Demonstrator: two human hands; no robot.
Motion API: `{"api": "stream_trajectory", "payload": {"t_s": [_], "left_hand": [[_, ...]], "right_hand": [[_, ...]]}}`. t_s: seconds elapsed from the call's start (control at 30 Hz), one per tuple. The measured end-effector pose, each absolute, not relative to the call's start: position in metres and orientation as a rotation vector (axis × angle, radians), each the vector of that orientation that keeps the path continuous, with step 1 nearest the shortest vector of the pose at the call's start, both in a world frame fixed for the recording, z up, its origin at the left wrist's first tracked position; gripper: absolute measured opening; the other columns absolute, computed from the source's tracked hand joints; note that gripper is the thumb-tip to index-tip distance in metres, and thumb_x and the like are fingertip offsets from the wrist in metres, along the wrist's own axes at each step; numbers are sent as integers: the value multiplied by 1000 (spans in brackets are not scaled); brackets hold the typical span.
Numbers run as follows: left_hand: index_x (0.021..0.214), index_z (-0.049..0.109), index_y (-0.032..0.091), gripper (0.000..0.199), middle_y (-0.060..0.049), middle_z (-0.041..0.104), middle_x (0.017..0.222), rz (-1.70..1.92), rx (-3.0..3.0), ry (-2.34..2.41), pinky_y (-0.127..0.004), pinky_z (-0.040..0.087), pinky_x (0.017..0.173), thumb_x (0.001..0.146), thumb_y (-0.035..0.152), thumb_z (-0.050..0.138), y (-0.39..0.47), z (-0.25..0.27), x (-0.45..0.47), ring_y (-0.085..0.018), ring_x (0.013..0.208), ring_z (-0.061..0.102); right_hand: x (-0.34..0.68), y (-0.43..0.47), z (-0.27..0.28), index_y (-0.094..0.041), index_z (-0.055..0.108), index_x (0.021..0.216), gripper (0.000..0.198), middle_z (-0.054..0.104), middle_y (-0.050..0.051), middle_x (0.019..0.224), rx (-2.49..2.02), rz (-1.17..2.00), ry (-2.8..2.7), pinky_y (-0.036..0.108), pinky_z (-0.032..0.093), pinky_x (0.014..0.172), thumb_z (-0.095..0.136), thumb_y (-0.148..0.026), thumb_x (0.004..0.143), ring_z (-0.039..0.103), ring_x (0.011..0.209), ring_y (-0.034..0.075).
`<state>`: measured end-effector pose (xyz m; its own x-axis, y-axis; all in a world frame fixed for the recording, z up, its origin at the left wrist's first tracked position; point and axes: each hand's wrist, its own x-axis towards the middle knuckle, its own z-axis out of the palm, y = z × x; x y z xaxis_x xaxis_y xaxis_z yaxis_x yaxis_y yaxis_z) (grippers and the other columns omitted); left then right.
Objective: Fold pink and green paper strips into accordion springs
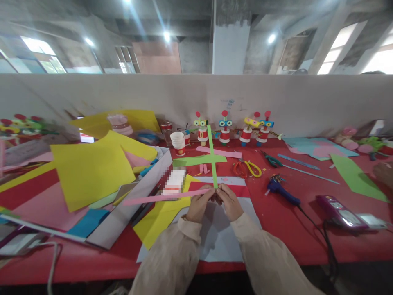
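Observation:
Both hands meet above a grey-white sheet (pixel 225 241) at the front middle of the table. My left hand (pixel 201 205) pinches the near end of a pink paper strip (pixel 147 200), which stretches out to the left. From my fingertips a green paper strip (pixel 211 151) points away toward the back; my right hand (pixel 229 200) is closed at its near end. The two strips meet at a corner between the fingers, and the exact join is hidden by them. A wider green paper piece (pixel 196 160) lies beyond the hands.
Yellow sheets (pixel 92 168) and a white tray (pixel 132 200) fill the left. Scissors (pixel 252 169), pliers (pixel 272 159) and a blue glue gun (pixel 282 190) lie right of the hands. Paper-cup figures (pixel 224 133) and stacked cups (pixel 178 141) stand at the back. Another person's hand (pixel 383 172) shows far right.

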<state>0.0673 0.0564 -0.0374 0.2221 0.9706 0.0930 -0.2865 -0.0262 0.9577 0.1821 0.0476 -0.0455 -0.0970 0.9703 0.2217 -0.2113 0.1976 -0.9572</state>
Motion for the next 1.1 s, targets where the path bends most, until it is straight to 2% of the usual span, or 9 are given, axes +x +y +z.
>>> {"api": "stream_trajectory", "payload": {"t_s": [0.1, 0.4, 0.67, 0.93, 1.1], "left_hand": [[58, 48, 17, 25, 2, 47, 54, 1186, 1056, 701, -26, 38, 56, 72, 35, 58, 58, -39, 67, -12, 54, 49], [60, 49, 17, 21, 3, 48, 52, 1172, 1004, 742, -27, 38, 53, 69, 32, 60, 61, -43, 67, -12, 49, 49], [58, 47, 17, 23, 3, 47, 52, 1178, 999, 747, -24, 34, 54, 72, 33, 55, 65, -49, 67, -10, 51, 43], [61, 47, 18, 23, 4, 45, 53, 1176, 1171, 821, -25, 36, 52, 76, 35, 51, 63, -46, 65, -11, 50, 45], [61, 46, 19, 23, 5, 44, 50, 1168, 1102, 774, -25, 35, 49, 75, 36, 51, 63, -41, 65, -11, 46, 43]], "right_hand": [[179, 50, -50, -21, 45, 61, 29, 43, -6, 53, -736, 1358, -1099, 23, 29, 48, 56, -42, 78, 40, 49, 10], [180, 52, -50, -21, 45, 62, 32, 42, -6, 51, -772, 1376, -1106, 24, 28, 46, 54, -45, 80, 40, 46, 10], [181, 46, -47, -20, 49, 65, 30, 47, -6, 52, -921, 1052, -1324, 25, 30, 52, 49, -43, 85, 39, 49, 10], [177, 51, -50, -20, 50, 60, 30, 46, -6, 48, -749, 1418, -953, 23, 30, 43, 63, -43, 73, 43, 44, 10], [176, 52, -52, -20, 51, 60, 35, 51, -3, 49, -759, 1458, -925, 24, 31, 40, 56, -52, 75, 45, 43, 11]]}}
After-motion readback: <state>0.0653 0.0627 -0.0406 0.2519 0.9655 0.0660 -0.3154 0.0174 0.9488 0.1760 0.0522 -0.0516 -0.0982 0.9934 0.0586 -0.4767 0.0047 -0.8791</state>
